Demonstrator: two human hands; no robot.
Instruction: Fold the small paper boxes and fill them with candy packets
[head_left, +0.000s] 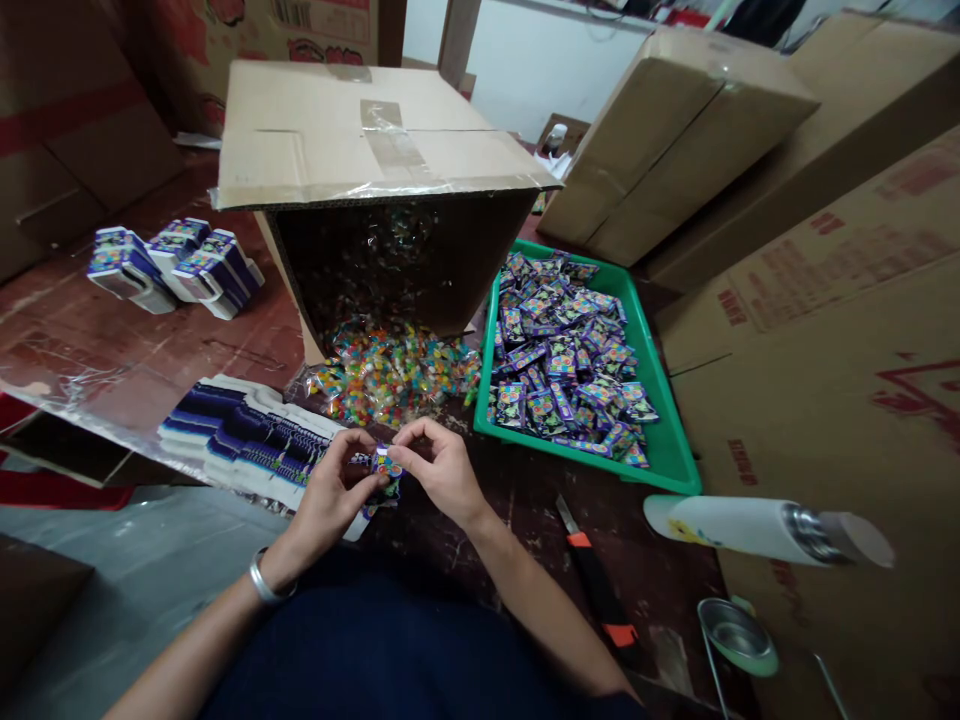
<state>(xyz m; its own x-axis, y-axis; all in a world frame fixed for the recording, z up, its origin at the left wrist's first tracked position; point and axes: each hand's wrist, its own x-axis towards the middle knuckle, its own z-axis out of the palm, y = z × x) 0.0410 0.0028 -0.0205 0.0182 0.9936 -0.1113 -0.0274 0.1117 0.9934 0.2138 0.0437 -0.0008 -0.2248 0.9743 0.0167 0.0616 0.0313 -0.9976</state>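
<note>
Above the table's near edge, both hands close on a small purple printed candy box with a white top edge. My left hand pinches its left side, thumb and index finger curved round it. On the right, the fingertips of my right hand grip its upper edge. The fingers partly cover the box. A long row of flat purple-and-white cartons lies just left of my left hand. Beyond the hands, clear bags of colourful candies spill from a cardboard box lying on its side.
A green tray full of purple packets stands right of the candies. Nearer lie a utility knife with its blade out and a white thermos. Several stacked cartons sit at left. Large cardboard boxes wall the right side.
</note>
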